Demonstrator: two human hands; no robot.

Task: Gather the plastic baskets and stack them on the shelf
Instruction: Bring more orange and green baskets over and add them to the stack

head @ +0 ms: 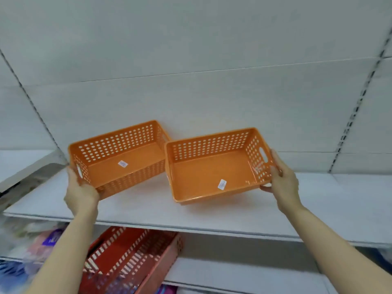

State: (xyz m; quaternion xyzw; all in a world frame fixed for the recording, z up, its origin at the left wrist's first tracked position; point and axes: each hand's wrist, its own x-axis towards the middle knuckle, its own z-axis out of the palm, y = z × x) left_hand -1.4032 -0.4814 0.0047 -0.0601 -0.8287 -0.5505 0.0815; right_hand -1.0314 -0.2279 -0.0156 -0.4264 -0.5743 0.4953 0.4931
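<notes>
Two orange perforated plastic baskets sit side by side over the white upper shelf [148, 211], both tilted toward me so their insides show. My left hand [81, 194] grips the left end of the left orange basket [135, 158], by its handle slot. My right hand [282, 179] grips the right end of the right orange basket [212, 177], fingers at its handle slot. The two baskets touch at their inner corners. Each has a small white sticker on its floor.
Red slotted baskets [131, 259] stand on the lower shelf under my left arm. Blurred packaged goods [31, 247] lie at the lower left. A white back wall with slotted uprights [356, 107] rises behind the shelf. The shelf's right part is bare.
</notes>
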